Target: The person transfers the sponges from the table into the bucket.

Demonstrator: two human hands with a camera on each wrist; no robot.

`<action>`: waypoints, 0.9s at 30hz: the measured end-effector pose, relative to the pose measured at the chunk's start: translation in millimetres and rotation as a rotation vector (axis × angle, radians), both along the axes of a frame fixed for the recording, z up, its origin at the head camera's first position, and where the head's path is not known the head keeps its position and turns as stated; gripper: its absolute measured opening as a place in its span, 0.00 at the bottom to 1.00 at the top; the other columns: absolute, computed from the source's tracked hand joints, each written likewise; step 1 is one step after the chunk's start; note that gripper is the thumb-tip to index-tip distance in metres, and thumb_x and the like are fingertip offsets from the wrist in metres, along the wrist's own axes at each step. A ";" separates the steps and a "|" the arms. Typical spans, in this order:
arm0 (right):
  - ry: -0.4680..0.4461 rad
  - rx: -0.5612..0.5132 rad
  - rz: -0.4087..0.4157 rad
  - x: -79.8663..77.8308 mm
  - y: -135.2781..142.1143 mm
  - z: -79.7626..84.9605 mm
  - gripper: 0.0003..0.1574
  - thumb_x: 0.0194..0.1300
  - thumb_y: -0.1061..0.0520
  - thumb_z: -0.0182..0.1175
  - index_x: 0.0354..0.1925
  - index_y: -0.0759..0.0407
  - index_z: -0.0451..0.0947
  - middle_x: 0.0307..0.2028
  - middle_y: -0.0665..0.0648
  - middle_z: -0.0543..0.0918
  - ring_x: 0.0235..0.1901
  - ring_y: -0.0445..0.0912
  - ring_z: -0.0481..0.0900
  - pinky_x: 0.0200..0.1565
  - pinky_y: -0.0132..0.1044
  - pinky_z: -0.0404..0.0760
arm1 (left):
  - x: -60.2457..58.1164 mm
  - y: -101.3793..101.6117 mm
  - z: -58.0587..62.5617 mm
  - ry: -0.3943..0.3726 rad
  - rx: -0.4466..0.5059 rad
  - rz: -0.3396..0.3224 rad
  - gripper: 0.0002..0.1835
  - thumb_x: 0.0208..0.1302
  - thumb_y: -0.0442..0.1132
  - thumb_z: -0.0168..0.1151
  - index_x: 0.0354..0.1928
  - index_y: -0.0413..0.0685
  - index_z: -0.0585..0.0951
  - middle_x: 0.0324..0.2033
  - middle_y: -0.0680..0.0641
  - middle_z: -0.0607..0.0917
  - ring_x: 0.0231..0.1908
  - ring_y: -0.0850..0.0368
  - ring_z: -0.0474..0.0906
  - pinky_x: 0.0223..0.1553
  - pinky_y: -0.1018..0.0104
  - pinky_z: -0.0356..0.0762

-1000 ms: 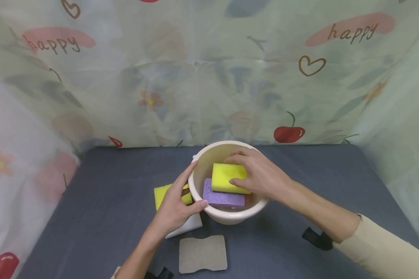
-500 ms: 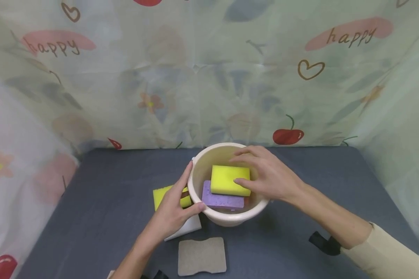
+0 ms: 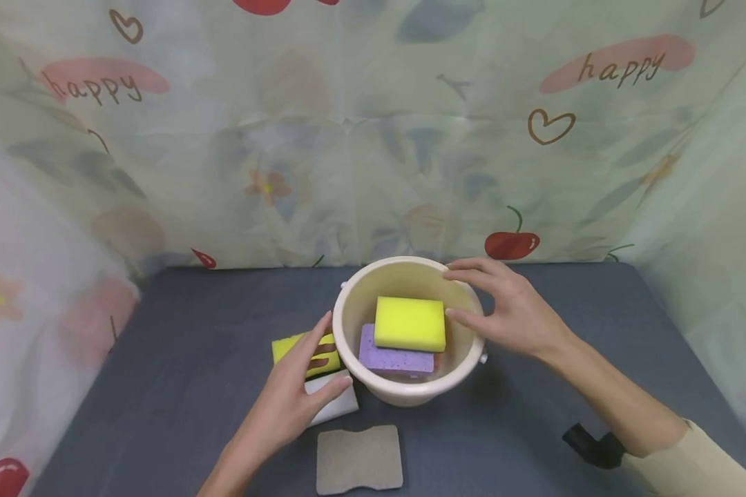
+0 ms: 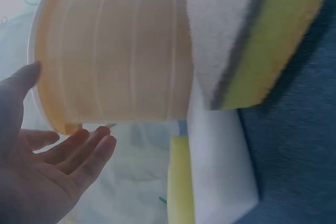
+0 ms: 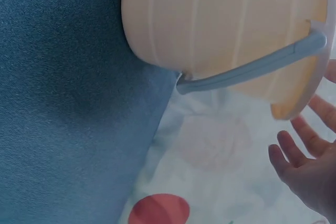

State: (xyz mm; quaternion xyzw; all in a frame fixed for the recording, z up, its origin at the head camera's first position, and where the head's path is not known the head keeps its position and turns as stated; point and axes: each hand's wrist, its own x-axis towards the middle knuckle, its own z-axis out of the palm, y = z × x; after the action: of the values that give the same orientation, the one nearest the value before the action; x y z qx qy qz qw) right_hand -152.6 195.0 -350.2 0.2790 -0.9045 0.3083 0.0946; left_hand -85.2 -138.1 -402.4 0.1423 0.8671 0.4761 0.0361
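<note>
A cream bucket (image 3: 404, 397) stands upright on the dark table. Inside it, a yellow sponge (image 3: 409, 324) lies on top of a purple sponge (image 3: 390, 355). My left hand (image 3: 289, 393) is beside the bucket's left rim with fingers spread, holding nothing; in the left wrist view its thumb overlaps the rim. My right hand (image 3: 516, 310) is at the right rim, fingers extended and away from the sponges. Between them, its fingers hold nothing. Whether either hand touches the rim I cannot tell. Something reddish shows partly under the purple sponge.
Left of the bucket, partly behind my left hand, lie another yellow sponge (image 3: 323, 361) and a white sponge (image 3: 336, 400). A notched sponge with a greyish face (image 3: 359, 459) lies in front. The bucket's handle (image 5: 257, 69) hangs down. Printed fabric (image 3: 348, 138) encloses the table.
My right hand has drawn back to the right, off the yellow sponge, which stays in the bucket. My left hand has slid down and left from the bucket's rim.
</note>
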 end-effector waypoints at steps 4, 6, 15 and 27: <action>-0.012 -0.035 -0.025 1.5 7.1 -2.3 0.35 0.55 0.54 0.76 0.61 0.54 0.79 0.61 0.53 0.75 0.60 0.51 0.73 0.52 0.54 0.81 | 6.5 -3.6 -3.9 0.015 -0.053 0.036 0.48 0.58 0.41 0.74 0.75 0.70 0.58 0.67 0.59 0.70 0.59 0.58 0.77 0.56 0.62 0.78; -0.019 -0.053 -0.035 2.4 9.9 -3.0 0.36 0.55 0.55 0.76 0.62 0.53 0.78 0.62 0.52 0.75 0.60 0.50 0.74 0.53 0.53 0.80 | 9.1 -5.1 -5.8 0.025 -0.078 0.052 0.46 0.57 0.40 0.75 0.74 0.70 0.61 0.64 0.59 0.72 0.57 0.58 0.78 0.56 0.61 0.79; -0.137 -0.054 -0.056 10.7 16.8 -7.3 0.40 0.59 0.52 0.73 0.68 0.49 0.72 0.65 0.51 0.74 0.64 0.50 0.71 0.58 0.57 0.76 | 21.1 -11.7 -16.4 0.104 -0.079 -0.023 0.39 0.56 0.38 0.75 0.69 0.66 0.70 0.61 0.60 0.76 0.56 0.61 0.78 0.53 0.61 0.80; -0.285 -0.195 -0.036 16.7 17.4 -24.3 0.39 0.66 0.54 0.67 0.72 0.46 0.67 0.67 0.49 0.71 0.59 0.44 0.76 0.58 0.44 0.78 | 34.9 -29.3 -32.7 -0.127 -0.183 -0.239 0.36 0.54 0.56 0.75 0.65 0.61 0.75 0.59 0.59 0.77 0.58 0.59 0.75 0.54 0.58 0.79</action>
State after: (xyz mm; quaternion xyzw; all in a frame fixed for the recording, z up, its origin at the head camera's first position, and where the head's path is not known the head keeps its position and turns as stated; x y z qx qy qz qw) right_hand -135.9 212.3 -374.5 0.2057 -0.8794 0.4294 -0.0022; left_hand -50.3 -167.4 -435.1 0.2102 0.8798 0.3953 0.1598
